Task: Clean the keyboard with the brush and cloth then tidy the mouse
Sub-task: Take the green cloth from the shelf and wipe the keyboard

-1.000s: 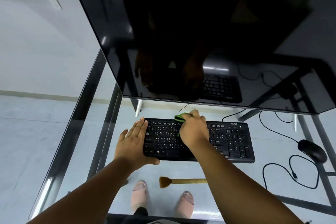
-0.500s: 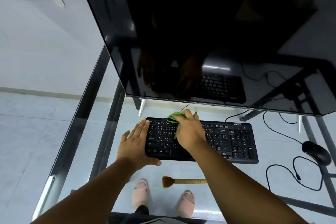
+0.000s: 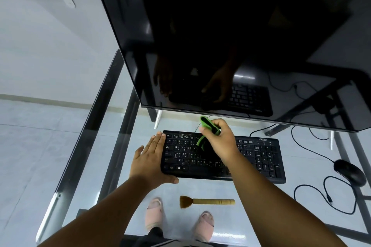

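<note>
A black keyboard (image 3: 259, 158) lies on a glass desk under the monitor. My left hand (image 3: 149, 163) holds its left end, fingers flat along the side and thumb under the front edge. My right hand (image 3: 221, 139) is closed on a green cloth (image 3: 208, 126), lifted a little above the upper middle keys; part of the cloth hangs down to the keys. A wooden brush (image 3: 206, 202) with brown bristles lies on the glass in front of the keyboard. A black wired mouse (image 3: 350, 172) sits to the right, its cable (image 3: 313, 192) looped on the glass.
A large dark monitor (image 3: 230, 46) overhangs the back of the desk, close above the keyboard's rear edge. The glass desk's metal frame (image 3: 96, 118) runs along the left. Cables trail at the back right. Through the glass I see two feet in pink slippers (image 3: 153, 213).
My right hand has lifted from the keys and turned, raising the green cloth towards the keyboard's back edge. My left hand stays on the keyboard's left end.
</note>
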The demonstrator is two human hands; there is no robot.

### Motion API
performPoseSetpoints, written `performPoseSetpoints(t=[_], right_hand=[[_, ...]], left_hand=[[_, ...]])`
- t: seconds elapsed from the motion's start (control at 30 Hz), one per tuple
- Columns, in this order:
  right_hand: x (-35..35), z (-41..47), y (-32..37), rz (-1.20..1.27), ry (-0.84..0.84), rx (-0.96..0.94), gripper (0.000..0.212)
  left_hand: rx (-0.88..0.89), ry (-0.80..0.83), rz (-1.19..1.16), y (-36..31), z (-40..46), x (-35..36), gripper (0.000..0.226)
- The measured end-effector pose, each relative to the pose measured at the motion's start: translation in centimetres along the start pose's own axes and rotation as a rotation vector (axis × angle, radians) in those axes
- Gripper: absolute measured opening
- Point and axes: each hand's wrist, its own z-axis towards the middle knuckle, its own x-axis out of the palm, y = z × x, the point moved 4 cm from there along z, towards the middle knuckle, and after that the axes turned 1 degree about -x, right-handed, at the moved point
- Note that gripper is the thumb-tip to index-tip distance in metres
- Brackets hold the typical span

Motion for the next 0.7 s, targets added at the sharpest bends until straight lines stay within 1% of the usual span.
performPoseSetpoints(t=[0.07, 0.17, 0.3, 0.4, 0.47, 0.57, 0.7], right_hand=[[0.4, 0.1, 0.7, -0.018, 0.017, -0.010, 0.027], [1.5, 0.1, 1.5, -0.062, 0.013, -0.017, 0.025], [2.4, -0.2, 1.6, 0.065, -0.003, 0.011, 0.023], [3.6, -0.4, 1.6, 0.119, 0.069, 0.049, 0.020], [4.5, -0.7, 1.9, 0.083, 0.123, 0.046, 0.020], [5.1, -0.9, 2.3, -0.062, 0.164, -0.011, 0.020], [4.5, -0.9, 2.3, -0.271, 0.064, -0.080, 0.018]], left_hand=[[0.001, -0.004, 0.000, 0.0, 0.0, -0.1, 0.138], [0.005, -0.005, 0.012, 0.0, 0.0, -0.1, 0.138], [0.009, 0.003, 0.004, 0.2, -0.1, -0.1, 0.136], [0.016, 0.005, 0.008, 0.5, -0.1, -0.2, 0.134], [0.020, 0.005, 0.000, 0.7, -0.1, -0.2, 0.134], [0.015, 0.011, -0.002, 0.9, -0.1, -0.1, 0.133], [0.014, 0.024, 0.020, 1.4, -0.2, 0.0, 0.133]])
